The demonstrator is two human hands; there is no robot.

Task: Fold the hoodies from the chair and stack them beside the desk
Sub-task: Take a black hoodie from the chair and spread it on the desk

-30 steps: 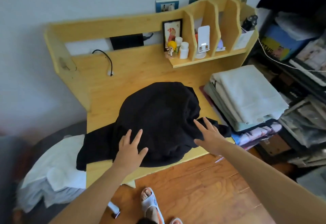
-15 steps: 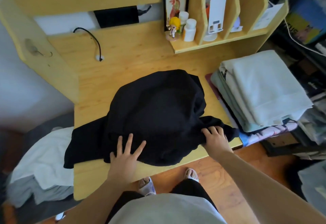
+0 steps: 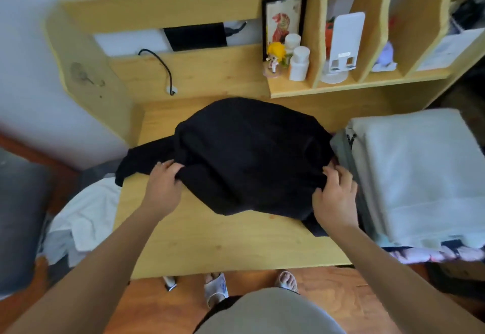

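A black hoodie (image 3: 249, 152) lies bunched on the yellow wooden desk (image 3: 223, 241). One sleeve trails over the desk's left edge. My left hand (image 3: 164, 184) grips a fold of the black cloth at its left side. My right hand (image 3: 334, 197) grips the hoodie's right edge, close to a stack of folded pale hoodies (image 3: 420, 173) beside the desk on the right. More pale clothes (image 3: 78, 226) lie heaped on the chair at the lower left.
A shelf (image 3: 341, 84) at the desk's back holds a framed picture (image 3: 283, 21), a small figure, white bottles (image 3: 298, 63) and a white stand. A black cable (image 3: 162, 68) lies at the back left. My sandalled feet stand on the wooden floor (image 3: 157, 304) below.
Both hands went from lying flat on the hoodie to gripping it at its left and right sides. The hoodie has moved further onto the desk and my view has come closer.
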